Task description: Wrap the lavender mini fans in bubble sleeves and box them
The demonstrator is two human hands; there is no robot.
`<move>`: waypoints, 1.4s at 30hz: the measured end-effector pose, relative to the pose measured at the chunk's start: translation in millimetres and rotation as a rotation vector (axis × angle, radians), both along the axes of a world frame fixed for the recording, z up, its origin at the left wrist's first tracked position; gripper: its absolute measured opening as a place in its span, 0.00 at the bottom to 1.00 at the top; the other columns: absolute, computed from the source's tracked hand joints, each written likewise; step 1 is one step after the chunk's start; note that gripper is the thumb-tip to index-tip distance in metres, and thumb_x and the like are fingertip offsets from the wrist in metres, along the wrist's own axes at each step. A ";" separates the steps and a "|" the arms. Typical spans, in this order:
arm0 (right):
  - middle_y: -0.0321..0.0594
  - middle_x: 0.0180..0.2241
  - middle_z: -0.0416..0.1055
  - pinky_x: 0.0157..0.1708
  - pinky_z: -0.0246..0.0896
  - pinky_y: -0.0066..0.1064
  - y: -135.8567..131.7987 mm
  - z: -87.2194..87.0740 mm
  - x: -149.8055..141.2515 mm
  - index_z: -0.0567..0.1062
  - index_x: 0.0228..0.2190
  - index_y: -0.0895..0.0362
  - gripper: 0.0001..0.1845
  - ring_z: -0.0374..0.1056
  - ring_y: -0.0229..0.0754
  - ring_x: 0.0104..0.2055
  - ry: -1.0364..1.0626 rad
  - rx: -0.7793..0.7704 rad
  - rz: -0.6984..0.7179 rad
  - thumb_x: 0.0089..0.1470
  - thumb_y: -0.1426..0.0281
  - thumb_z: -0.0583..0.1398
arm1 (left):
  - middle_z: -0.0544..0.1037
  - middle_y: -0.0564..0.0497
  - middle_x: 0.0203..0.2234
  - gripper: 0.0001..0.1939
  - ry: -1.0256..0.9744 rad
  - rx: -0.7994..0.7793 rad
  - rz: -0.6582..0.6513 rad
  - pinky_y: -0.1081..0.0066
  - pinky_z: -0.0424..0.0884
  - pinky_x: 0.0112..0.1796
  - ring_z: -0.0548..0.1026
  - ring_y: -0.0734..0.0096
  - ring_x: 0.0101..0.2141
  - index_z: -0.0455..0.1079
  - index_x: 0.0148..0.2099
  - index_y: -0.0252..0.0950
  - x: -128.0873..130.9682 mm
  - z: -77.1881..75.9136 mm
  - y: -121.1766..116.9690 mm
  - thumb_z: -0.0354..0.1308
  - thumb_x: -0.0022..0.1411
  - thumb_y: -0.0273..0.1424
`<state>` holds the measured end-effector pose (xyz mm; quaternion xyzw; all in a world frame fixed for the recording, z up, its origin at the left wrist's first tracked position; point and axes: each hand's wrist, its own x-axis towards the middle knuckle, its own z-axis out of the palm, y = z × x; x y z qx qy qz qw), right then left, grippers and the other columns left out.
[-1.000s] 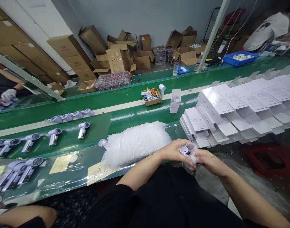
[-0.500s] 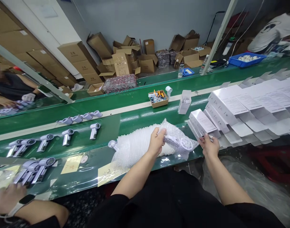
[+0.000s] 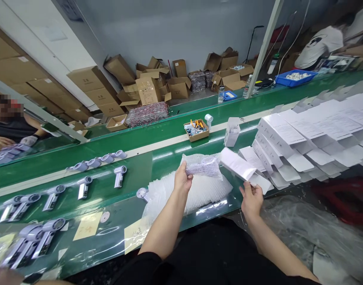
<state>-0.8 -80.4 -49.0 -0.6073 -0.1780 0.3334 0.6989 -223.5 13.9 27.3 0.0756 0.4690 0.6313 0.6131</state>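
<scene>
My left hand (image 3: 183,178) is closed on one end of a bubble-wrap bag with a handheld fan (image 3: 203,165) inside, raised above the green bench. In my right hand (image 3: 253,198) is a white box (image 3: 237,163), gripped by its near end, where a flap stands out. The box is tilted, and its far end is close to the bagged fan. Beneath the left hand a long row of bubble-wrap bags (image 3: 196,194) lies stacked on the bench. A bare lilac fan (image 3: 142,193) sits at the left end of that row.
Rows of white boxes (image 3: 291,128) with flaps out fill the right side. An upright open box (image 3: 232,132) and a carton of small parts (image 3: 197,134) stand at the back. Several fans (image 3: 53,197) lie at left. A co-worker's hand (image 3: 3,275) shows at lower left.
My right hand has taken a white box from the stack and lifted it leftward. The bagged fan has moved left and up in my left hand. The view has shifted slightly.
</scene>
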 end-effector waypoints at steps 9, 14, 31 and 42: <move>0.45 0.32 0.65 0.46 0.56 0.44 90.1 32.4 62.0 0.72 0.33 0.55 0.11 0.60 0.53 0.43 -1.289 -0.004 0.660 0.46 0.64 0.59 | 0.69 0.55 0.25 0.18 0.044 0.120 -0.051 0.82 0.49 0.14 0.65 0.82 0.19 0.62 0.35 0.33 62.1 16.9 41.4 0.64 0.50 0.39; 0.43 0.36 0.61 0.44 0.60 0.42 118.6 5.6 70.0 0.72 0.38 0.56 0.19 0.61 0.49 0.40 -1.266 -0.026 0.828 0.42 0.62 0.62 | 0.65 0.56 0.24 0.15 0.775 0.228 -0.080 0.76 0.61 0.24 0.64 0.77 0.24 0.61 0.32 0.35 98.8 -8.9 52.1 0.60 0.53 0.40; 0.53 0.50 0.50 0.42 0.64 0.49 131.8 -56.5 31.4 0.66 0.42 0.57 0.20 0.58 0.56 0.50 -1.126 0.116 0.511 0.47 0.61 0.59 | 0.69 0.42 0.39 0.18 1.955 0.276 -0.655 0.67 0.67 0.36 0.70 0.59 0.39 0.58 0.49 0.33 156.6 38.5 78.0 0.50 0.63 0.41; 0.48 0.41 0.60 0.38 0.64 0.45 136.1 -70.2 40.2 0.61 0.39 0.56 0.17 0.58 0.52 0.47 -1.051 0.265 0.491 0.46 0.66 0.58 | 0.70 0.46 0.37 0.17 2.162 0.677 -1.014 0.64 0.64 0.39 0.66 0.60 0.41 0.63 0.52 0.42 123.6 -18.7 49.5 0.45 0.65 0.41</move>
